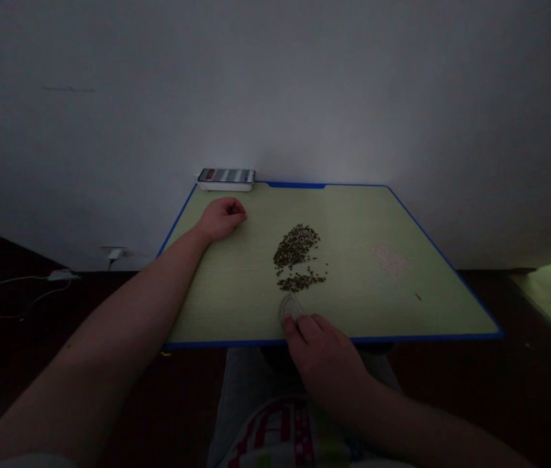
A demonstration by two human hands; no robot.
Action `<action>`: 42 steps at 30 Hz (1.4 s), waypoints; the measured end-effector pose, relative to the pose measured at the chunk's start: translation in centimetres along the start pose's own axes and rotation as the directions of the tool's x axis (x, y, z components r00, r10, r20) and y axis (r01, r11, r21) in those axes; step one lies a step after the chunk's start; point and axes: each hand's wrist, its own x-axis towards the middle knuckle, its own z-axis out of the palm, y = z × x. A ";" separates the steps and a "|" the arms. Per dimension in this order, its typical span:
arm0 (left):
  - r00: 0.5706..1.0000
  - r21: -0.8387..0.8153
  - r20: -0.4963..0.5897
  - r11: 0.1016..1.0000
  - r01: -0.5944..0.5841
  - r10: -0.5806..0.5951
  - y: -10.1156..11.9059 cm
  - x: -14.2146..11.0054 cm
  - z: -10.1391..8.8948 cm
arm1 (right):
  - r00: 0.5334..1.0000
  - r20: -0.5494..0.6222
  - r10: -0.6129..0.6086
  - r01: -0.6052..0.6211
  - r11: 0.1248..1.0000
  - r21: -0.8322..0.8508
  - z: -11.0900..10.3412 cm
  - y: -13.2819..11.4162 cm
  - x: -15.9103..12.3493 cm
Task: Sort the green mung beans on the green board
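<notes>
My right hand (321,348) is closed on a clear, curved plastic piece with marks along its rim, which looks like a protractor (288,303). It sits flat on the pale yellow-green board near the front edge. Just beyond it lies a small band of dark brown-green seeds (299,282), with a larger heap of the same seeds (297,246) farther back. A narrow gap with a few stray seeds parts the two. Loosely curled, my left hand (223,217) rests on the board's back left, with no object visible in its fingers.
The folding table (348,208) has a blue rim and stands against a grey wall. A phone (227,175) lies on a white box (229,186) at the back left corner. Pale grains (390,259) are spread at right, near a small dark sliver (418,296).
</notes>
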 end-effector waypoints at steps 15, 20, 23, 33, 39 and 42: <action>1.000 0.062 0.003 0.998 -0.028 0.028 -0.5 0.3 0.0 | 0.999 -0.034 0.010 -0.011 1.000 -0.016 -0.5 1.1 -1.8; 1.000 0.063 0.003 0.998 -0.031 0.031 -0.4 0.2 0.0 | 0.997 -0.035 -0.068 0.070 0.996 0.046 -0.1 0.3 -0.5; 0.999 0.054 0.005 0.998 -0.033 0.032 -0.5 0.2 0.0 | 0.998 -0.013 -0.056 0.057 0.996 0.068 0.0 0.2 0.2; 1.000 0.048 0.000 0.999 -0.007 0.007 -0.3 0.2 0.1 | 0.996 0.076 0.039 -0.042 0.999 0.034 -0.2 1.4 -0.8; 1.000 0.020 -0.001 0.999 -0.026 0.026 -0.5 0.2 0.1 | 0.989 0.088 0.118 -0.117 0.993 -0.019 -0.3 2.4 -1.7; 0.999 0.033 -0.005 0.999 -0.031 0.032 -0.7 0.3 0.1 | 0.992 0.055 0.112 -0.111 0.994 -0.016 -0.1 2.7 -2.1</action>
